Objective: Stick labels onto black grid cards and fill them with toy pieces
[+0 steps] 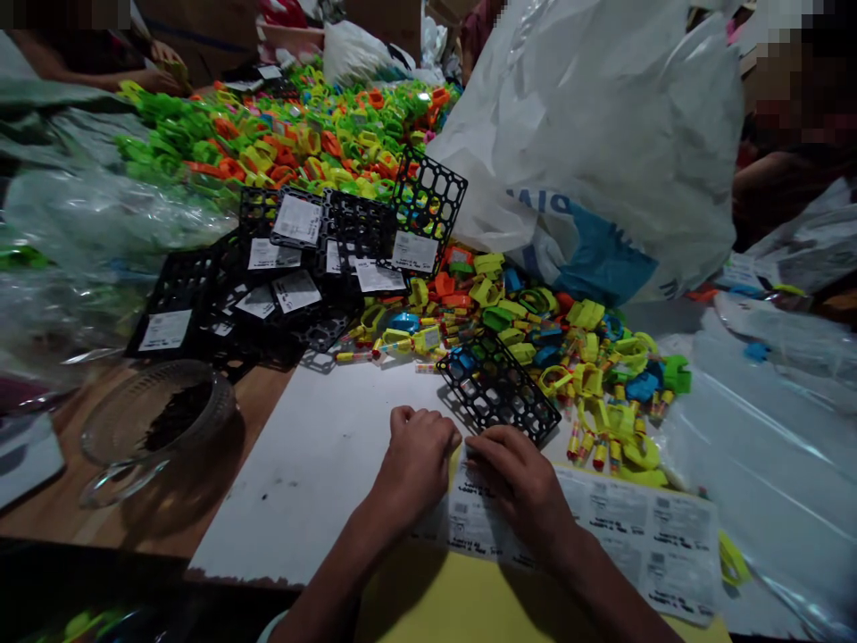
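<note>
My left hand (416, 460) and my right hand (519, 478) meet over a sheet of printed white labels (643, 536) that lies on a yellow sheet (469, 598). The fingers of both hands are curled and pinched together at the top edge of the label sheet. I cannot make out whether a label is between them. A black plastic grid (499, 388) lies just beyond my fingertips on a white board (321, 455), with no label on it.
A pile of black grids with white labels (281, 286) lies behind to the left. Colourful plastic toy parts (576, 357) are heaped ahead and at the back (295, 143). A large white plastic bag (589, 143) stands on the right. A glass bowl (157, 424) sits on the left. Other people's arms show at the far corners.
</note>
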A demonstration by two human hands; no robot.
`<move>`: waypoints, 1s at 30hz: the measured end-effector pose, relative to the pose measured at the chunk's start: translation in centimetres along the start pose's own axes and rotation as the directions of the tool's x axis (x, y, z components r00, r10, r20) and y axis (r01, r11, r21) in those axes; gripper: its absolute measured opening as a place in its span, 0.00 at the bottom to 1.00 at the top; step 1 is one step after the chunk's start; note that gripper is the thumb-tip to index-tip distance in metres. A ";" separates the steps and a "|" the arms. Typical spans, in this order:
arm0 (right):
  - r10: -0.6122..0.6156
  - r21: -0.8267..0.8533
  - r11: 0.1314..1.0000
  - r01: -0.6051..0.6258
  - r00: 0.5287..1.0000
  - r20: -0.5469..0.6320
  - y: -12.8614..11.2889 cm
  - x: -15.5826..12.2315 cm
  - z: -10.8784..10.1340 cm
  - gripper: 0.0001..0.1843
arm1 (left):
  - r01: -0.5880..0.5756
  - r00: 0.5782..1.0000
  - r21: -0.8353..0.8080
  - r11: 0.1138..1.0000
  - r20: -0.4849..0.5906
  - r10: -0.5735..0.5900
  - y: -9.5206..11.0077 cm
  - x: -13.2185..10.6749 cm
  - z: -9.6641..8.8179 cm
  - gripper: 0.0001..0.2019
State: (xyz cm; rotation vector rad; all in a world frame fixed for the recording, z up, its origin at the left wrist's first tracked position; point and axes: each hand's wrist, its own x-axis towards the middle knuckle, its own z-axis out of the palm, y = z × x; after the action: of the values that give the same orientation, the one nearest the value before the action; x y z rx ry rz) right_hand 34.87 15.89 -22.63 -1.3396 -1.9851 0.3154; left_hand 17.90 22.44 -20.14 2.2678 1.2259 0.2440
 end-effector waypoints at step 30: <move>-0.155 -0.144 0.979 0.143 0.985 -0.073 1.1 -0.9 0.1 0.18 | 0.028 0.999 -0.164 0.986 0.022 -0.024 -0.5 0.6 1.0 0.12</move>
State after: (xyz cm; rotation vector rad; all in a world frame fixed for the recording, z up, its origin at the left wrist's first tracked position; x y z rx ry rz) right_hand 35.74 15.58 -23.68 -1.2571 -2.0532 0.0512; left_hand 18.25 22.75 -21.33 2.1073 1.1795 0.3003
